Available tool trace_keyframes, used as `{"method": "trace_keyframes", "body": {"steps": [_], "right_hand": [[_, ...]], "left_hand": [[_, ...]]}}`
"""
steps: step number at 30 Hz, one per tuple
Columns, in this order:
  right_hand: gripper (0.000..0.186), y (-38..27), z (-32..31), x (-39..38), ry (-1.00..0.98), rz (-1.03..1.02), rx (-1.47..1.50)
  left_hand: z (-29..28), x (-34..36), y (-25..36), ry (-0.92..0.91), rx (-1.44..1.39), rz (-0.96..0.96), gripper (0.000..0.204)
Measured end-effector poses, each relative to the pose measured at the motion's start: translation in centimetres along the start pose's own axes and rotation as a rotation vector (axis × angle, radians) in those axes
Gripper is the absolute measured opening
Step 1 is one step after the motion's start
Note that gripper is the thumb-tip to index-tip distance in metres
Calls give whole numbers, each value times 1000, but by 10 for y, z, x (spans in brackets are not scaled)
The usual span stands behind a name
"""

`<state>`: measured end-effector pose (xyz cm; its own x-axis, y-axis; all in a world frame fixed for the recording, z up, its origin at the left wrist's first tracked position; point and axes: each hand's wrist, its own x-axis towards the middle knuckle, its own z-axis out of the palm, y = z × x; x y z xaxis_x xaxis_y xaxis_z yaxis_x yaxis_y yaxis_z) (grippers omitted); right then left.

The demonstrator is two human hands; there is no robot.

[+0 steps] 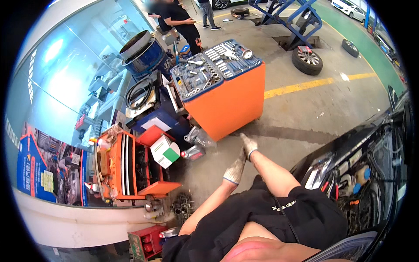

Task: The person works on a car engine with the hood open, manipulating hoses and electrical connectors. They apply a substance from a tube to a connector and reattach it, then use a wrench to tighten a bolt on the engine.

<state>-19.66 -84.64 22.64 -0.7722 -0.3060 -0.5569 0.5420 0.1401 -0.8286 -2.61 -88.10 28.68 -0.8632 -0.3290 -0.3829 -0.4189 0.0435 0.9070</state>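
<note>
Both my hands wear dirty pale knitted gloves and meet low in front of me, over the concrete floor. My left hand (233, 171) points forward, its fingers fairly straight and reaching close beside or against the other glove. My right hand (249, 146) is slightly farther forward, fingers stretched out. I make out no object in either. Just beyond them stands an orange cabinet (227, 102) with two open socket and wrench sets (196, 78) on top.
An open-hooded black car (358, 179) is close on my right. On my left stand an orange tool cart (150, 187), a white-green box (165, 150) and bottles (193, 152). Behind are a blue drum (144, 61), people (181, 19), a lift (301, 19) and a loose wheel (307, 61).
</note>
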Motion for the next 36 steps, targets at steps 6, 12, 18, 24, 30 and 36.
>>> {"method": "trace_keyframes", "body": {"steps": [6, 12, 18, 24, 30, 36], "right_hand": [[56, -102, 16, 78, -11, -109, -30], [64, -126, 8, 179, 85, -55, 324], [78, -149, 3, 219, 158, 31, 485], [94, -213, 15, 195, -546, -219, 780], [65, -241, 17, 226, -133, -200, 945], [32, -272, 59, 237, -220, -373, 965]], "left_hand": [[-17, 75, 59, -65, -738, 23, 52], [-53, 143, 80, 45, -1014, 225, 44], [-88, 264, 135, 267, -280, 317, 30], [-78, 323, 189, -246, 506, 474, 68], [-97, 367, 228, -338, 740, 933, 50], [-122, 405, 252, -132, 635, 712, 40]]}}
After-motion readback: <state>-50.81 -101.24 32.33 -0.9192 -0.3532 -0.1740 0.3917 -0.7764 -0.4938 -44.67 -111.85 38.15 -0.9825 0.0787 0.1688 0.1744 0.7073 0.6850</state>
